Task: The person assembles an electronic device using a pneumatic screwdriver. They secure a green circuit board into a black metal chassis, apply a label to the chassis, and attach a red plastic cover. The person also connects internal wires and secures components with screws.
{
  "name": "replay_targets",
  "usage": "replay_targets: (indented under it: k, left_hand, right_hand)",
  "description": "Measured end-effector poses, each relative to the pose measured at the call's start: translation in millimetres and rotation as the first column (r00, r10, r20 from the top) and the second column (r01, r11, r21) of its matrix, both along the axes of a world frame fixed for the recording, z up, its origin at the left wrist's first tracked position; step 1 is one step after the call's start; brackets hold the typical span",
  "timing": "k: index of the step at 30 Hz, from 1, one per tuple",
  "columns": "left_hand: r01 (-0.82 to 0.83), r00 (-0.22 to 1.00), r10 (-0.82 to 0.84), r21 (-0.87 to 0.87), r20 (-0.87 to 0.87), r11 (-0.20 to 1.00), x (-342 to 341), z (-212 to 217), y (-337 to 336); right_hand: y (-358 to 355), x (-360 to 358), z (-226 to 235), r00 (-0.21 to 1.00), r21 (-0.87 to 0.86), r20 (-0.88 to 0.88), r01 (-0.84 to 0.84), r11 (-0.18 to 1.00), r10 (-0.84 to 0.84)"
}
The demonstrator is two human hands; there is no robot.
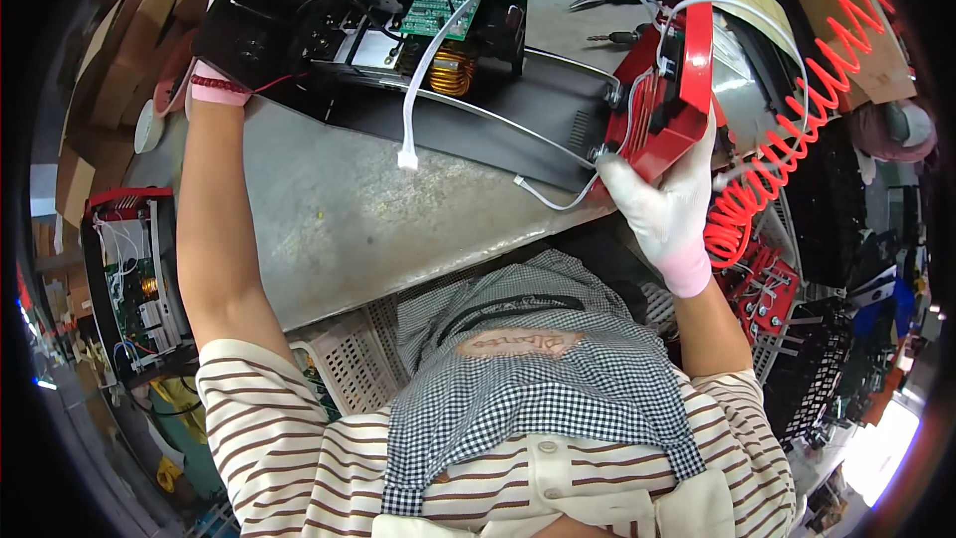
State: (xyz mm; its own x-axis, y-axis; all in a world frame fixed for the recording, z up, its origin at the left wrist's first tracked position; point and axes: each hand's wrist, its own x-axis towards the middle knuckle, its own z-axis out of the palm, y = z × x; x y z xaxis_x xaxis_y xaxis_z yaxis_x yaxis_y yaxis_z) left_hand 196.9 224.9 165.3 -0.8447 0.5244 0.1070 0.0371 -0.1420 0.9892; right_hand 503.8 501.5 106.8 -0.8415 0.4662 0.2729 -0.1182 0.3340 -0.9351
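Observation:
An open electronics unit lies over the metal bench, its black metal chassis [448,125] carrying a green circuit board [438,10] and a copper-wound coil [450,72]. My right hand [662,204], in a white glove with a pink cuff, grips the lower edge of its red end panel [697,60], thumb on the inner side, other fingers partly behind. White cables [428,70] run from that panel, one plug hanging loose over the chassis. At the far left end, my left hand [217,82] reaches behind the black chassis and holds it; most fingers are hidden.
A red coiled air hose [797,134] stretches along the right. On the metal bench [368,209] lies a screwdriver-like bit [612,38] behind the chassis. Another similar unit [129,279] stands at left. Plastic baskets [349,364] sit below the bench; red parts [762,289] fill one at right.

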Motion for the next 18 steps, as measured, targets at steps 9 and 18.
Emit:
replay_targets:
  k: [9, 18]
  left_hand:
    - [0.116, 0.993, -0.112, 0.108, -0.042, 0.987, 71.0, 16.7, -60.3]
    - [-0.355, 0.935, 0.349, -0.227, -0.07, 0.907, 102.6, 50.4, -78.0]
  right_hand:
    - [30.3, -45.2, 9.7, 1.0, 0.046, 0.0, -0.011, 0.999, 0.011]
    - [26.7, -140.5, -4.3, 0.963, -0.05, -0.262, -0.07, 0.996, 0.054]
